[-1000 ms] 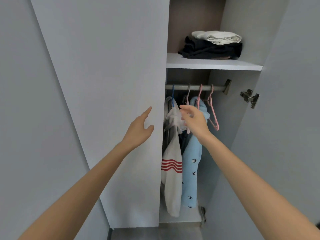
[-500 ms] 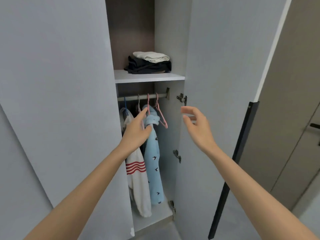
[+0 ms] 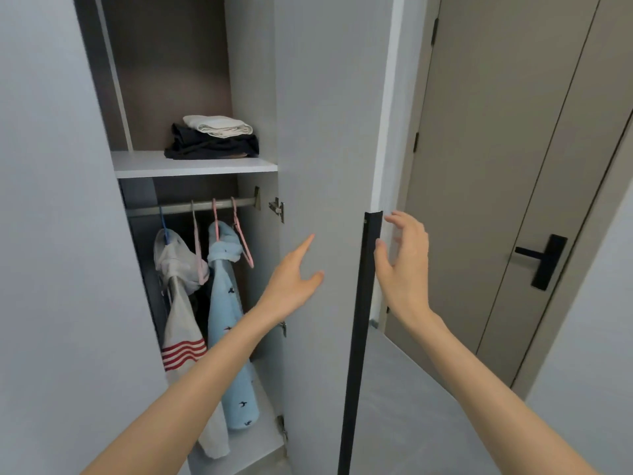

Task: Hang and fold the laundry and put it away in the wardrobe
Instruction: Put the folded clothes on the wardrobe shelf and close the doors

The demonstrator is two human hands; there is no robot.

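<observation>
Fingers [image 3: 407, 223] on right hand [image 3: 404, 269] loosely curved, holding nothing, just beside black edge strip [image 3: 361, 320]. Left hand [image 3: 291, 286] spread, empty, by door panel [image 3: 325, 132]. Behind: striped top [image 3: 181, 334], blue garment [image 3: 227, 320] on rail [image 3: 185, 206]; folded stack [image 3: 212, 140] on shelf [image 3: 144, 164].

We could read no words, numbers, labels or brands anywhere. The white garment [image 3: 178, 320] bore only red stripes, and the blue garment [image 3: 222, 303] only small dark bird shapes, neither forming any legible text.
</observation>
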